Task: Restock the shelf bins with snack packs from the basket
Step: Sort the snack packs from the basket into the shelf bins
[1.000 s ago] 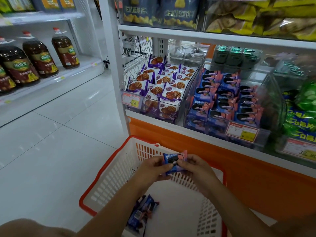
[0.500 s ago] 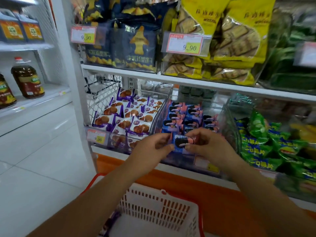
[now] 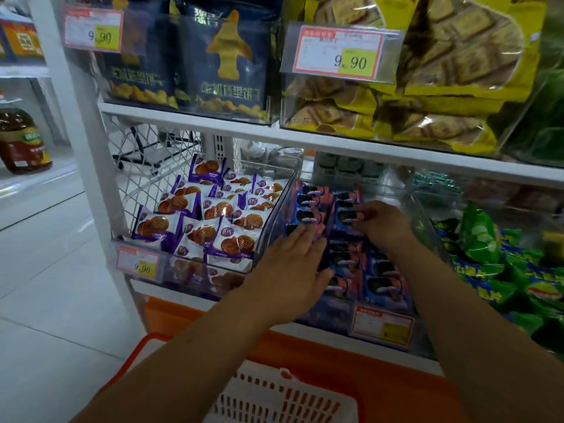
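Blue pack (image 3: 344, 209): pinched in right grip (image 3: 383, 224) at back row of clear bin (image 3: 274, 221), seemingly for slotting in. Left grip (image 3: 290, 267): flat, fingers straight, pressing front packs, probably steadying them. Basket (image 3: 274, 398): below.

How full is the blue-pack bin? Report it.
Nearly full: blue packs fill the bin in rows, front to back.

Pale glossy floor tiles (image 3: 45, 285) run off to the left, catching a soft sheen of light. A white shelf (image 3: 305, 141) on a white post (image 3: 79, 148) stands over an orange base panel (image 3: 335, 355), with wire mesh (image 3: 146, 166) at its side. Further left, a brown bottle (image 3: 21, 145) sits on a neighbouring rack (image 3: 30, 184).
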Demonstrator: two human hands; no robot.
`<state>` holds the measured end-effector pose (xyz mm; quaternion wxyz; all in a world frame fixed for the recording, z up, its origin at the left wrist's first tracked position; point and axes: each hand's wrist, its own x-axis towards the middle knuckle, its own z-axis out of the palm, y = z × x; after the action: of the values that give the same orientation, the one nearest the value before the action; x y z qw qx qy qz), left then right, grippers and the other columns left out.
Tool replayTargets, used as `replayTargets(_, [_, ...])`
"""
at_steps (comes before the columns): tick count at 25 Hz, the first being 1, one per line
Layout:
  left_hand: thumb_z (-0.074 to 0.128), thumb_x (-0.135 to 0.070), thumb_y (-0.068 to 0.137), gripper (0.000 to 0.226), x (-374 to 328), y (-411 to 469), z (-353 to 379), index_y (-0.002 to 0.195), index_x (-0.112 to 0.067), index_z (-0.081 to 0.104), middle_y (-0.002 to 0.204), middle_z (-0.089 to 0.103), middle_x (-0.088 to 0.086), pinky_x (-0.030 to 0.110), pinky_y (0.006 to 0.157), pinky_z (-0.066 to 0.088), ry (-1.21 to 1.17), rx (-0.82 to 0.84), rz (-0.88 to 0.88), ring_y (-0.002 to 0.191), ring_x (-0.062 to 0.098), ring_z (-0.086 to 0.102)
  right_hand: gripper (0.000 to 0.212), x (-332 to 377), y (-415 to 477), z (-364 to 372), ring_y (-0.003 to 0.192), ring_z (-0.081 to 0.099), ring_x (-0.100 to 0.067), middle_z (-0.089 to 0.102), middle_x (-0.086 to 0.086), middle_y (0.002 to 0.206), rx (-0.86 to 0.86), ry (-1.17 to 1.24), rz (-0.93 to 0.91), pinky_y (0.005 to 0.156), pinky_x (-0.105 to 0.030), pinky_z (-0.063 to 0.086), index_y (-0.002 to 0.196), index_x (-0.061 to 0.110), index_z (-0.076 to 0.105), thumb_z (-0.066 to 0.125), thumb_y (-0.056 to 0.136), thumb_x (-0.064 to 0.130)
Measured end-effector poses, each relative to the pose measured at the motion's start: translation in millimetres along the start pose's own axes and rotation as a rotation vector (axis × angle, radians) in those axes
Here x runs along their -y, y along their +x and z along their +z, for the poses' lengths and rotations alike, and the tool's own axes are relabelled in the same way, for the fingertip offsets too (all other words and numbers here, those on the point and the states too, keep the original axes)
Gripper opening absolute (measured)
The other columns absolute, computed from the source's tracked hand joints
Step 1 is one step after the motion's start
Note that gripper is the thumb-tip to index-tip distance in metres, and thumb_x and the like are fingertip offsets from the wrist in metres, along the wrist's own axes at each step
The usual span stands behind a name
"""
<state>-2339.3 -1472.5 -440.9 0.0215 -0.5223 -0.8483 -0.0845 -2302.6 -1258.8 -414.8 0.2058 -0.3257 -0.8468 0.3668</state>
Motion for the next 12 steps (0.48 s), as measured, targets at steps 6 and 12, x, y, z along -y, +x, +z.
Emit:
replayTargets(6, [0.021,-0.050,0.103,0.061,0.7,7.2,8.5,0.156,-0.021,0.009,0.162,-0.017,-0.002,0.041,0.122,-0.004,-0.061,0.096,-0.014,0.147,0.013,-0.021,0.038,-8.6,-3.5,9.6,0.107,0.059,-0.025,0.060,-0.012,0.127,0.023,-0.099,-0.040,0.078,-0.018,0.040,0.129,0.015,0.059,0.064,0.092,0.016])
replayTargets(12, [0.035,-0.040,0.104,0.050,4.0,-36.8,-11.3,0.152,-0.025,0.030,0.161,0.017,-0.007,0.024,0.115,0.019,-0.187,-0.172,0.105,0.145,0.009,0.015,0.045,6.1,-29.5,-4.3,0.108,0.054,-0.037,0.046,-0.021,0.129,-0.177,-0.327,-0.191,0.090,-0.036,0.048,0.138,0.020,0.048,0.057,0.094,0.025])
